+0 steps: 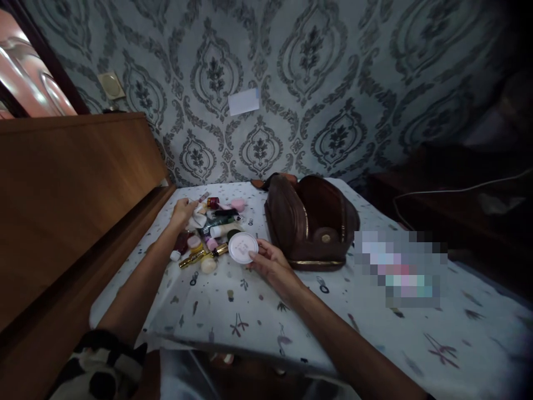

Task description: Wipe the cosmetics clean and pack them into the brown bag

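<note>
My right hand (pixel 270 262) grips a round, flat white container (pixel 243 248), its pale printed face turned up, by the near right edge. At the far left of a cosmetics pile is my left hand (pixel 184 213), fingers drawn together at several small items; what they pinch is hidden. A small slim tube (pixel 203 197) shows just past those fingertips. Around the hands lie a white-capped tube (pixel 227 229), a gold-ended vial (pixel 192 259), a dark red jar (pixel 212 202), a pink rounded item (pixel 238 205) and a cream-coloured round piece (pixel 209 265).
Right of the pile stands a dark brown toiletry bag (pixel 283 222), unzipped and gaping. A blurred-out patch (pixel 402 272) covers something farther right on the patterned white cloth (pixel 258 316). A wooden panel (pixel 75 200) borders the left side; a patterned wall (pixel 266 66) rises behind.
</note>
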A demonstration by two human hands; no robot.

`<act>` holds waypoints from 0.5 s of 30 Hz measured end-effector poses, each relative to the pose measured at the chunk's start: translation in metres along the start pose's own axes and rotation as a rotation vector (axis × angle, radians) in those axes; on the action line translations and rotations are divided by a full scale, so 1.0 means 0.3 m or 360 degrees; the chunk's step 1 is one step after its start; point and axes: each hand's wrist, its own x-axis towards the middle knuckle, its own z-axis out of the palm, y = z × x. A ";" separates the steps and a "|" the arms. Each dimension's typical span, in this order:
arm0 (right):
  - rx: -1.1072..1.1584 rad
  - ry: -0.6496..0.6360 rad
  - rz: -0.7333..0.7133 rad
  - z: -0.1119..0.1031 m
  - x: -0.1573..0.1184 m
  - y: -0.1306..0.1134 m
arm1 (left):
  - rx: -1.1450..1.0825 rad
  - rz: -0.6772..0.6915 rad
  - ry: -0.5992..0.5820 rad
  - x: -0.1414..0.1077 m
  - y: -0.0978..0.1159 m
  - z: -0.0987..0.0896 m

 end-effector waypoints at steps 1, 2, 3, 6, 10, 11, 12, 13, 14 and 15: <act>0.0007 -0.0002 -0.0002 0.001 0.000 -0.001 | -0.0064 0.0021 0.0012 -0.021 0.002 0.005; 0.0015 -0.0005 -0.0001 0.002 -0.001 -0.003 | -0.0135 0.0047 0.0022 -0.041 0.004 0.009; 0.0023 -0.0008 0.0003 0.004 -0.002 -0.004 | -0.0191 0.0081 0.0023 -0.061 0.005 0.014; 0.0048 -0.0015 0.0015 0.010 -0.006 -0.006 | -0.0333 0.0156 0.0008 -0.116 0.016 0.030; 0.0075 -0.0029 0.0035 0.011 -0.006 -0.004 | -0.0457 0.0240 0.0059 -0.207 0.055 0.058; 0.0078 -0.0017 0.0041 0.011 -0.005 -0.002 | -0.0475 0.0299 0.0112 -0.239 0.069 0.066; 0.0082 0.0003 0.0042 0.010 -0.003 0.000 | -0.0484 0.0387 0.0155 -0.276 0.083 0.076; 0.0087 0.0024 0.0037 0.010 -0.002 0.004 | -0.0470 0.0550 0.0220 -0.316 0.096 0.087; 0.0095 0.0047 0.0027 0.010 -0.001 0.008 | -0.0438 0.0736 0.0212 -0.358 0.108 0.101; 0.0105 0.0070 0.0009 0.009 0.000 0.012 | -0.0364 0.0944 0.0061 -0.399 0.116 0.118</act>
